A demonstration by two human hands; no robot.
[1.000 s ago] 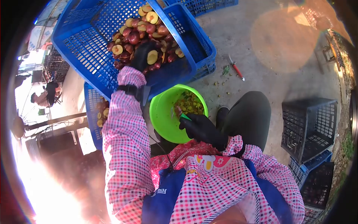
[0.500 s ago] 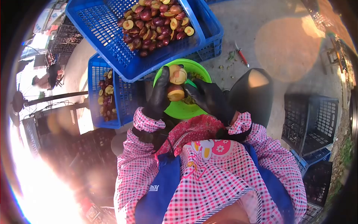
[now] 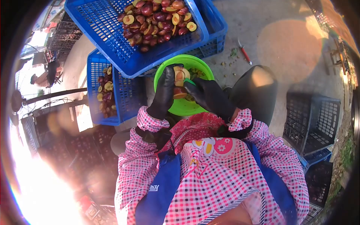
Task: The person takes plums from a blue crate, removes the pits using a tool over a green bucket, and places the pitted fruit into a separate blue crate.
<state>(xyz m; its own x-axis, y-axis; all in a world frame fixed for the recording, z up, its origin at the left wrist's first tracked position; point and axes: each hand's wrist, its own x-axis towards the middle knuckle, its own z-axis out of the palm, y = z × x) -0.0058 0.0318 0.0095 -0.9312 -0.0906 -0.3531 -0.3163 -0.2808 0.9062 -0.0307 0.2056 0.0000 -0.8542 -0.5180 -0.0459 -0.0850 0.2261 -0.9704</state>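
Note:
My left hand (image 3: pixel 164 90), in a black glove, is closed around cut plum halves (image 3: pixel 180 75) with their pale yellow flesh showing. Another cut plum piece (image 3: pixel 180 92) with red skin sits just below them in the same grip. My right hand (image 3: pixel 208 93), also gloved in black, grips a small green-handled tool (image 3: pixel 190 81) against the fruit; its working end is hidden. Beneath both hands is a bright green bowl (image 3: pixel 172 61), with small brownish pits or scraps (image 3: pixel 198 73) inside.
A blue crate (image 3: pixel 112 41) of cut plums (image 3: pixel 153 26) leans over another crate ahead. More plum pieces lie in a blue crate (image 3: pixel 119 101) at left. A red-handled tool (image 3: pixel 245 55) rests on the floor. Black crates (image 3: pixel 311 122) stand at right; a person (image 3: pixel 47 77) is far left.
The plum halves in my left hand have turned and spread apart, showing more cut flesh. The green tool stays at the fruit. The whole view has shifted slightly.

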